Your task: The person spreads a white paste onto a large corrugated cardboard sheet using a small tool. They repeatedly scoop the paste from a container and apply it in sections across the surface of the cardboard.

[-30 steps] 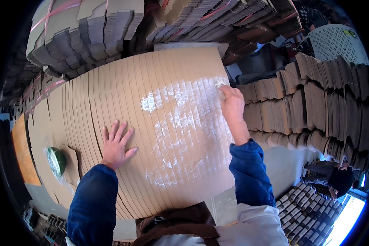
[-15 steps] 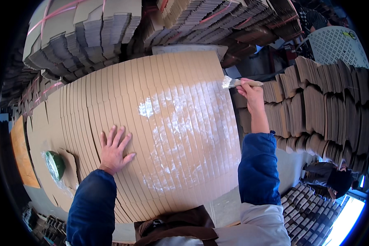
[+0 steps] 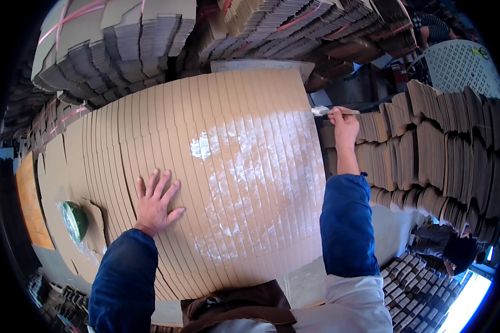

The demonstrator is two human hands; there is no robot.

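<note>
Overlapping sheets of brown cardboard (image 3: 166, 127) fan out in strips in front of me. White paste (image 3: 250, 161) is smeared across their middle and right part, with a thicker patch (image 3: 200, 146) at its upper left. My left hand (image 3: 156, 204) lies flat on the bare cardboard left of the paste, fingers spread. At the far right edge of the sheets, my right hand (image 3: 345, 129) grips a paintbrush (image 3: 347, 111) by its handle. The white-coated bristles point left, at the edge of the cardboard; whether they touch it I cannot tell.
A green bowl (image 3: 75, 221) in clear plastic sits at the left on the cardboard. Stacked cardboard (image 3: 416, 144) stands close at the right; tied bundles (image 3: 116, 39) line the back. Other people (image 3: 455, 247) are at the lower right and upper right. A pale perforated chair back (image 3: 464, 66) stands far right.
My right hand and the brush have shifted slightly right, and the brush has turned so that its handle shows thinner. My left hand stays in place on the cardboard.
</note>
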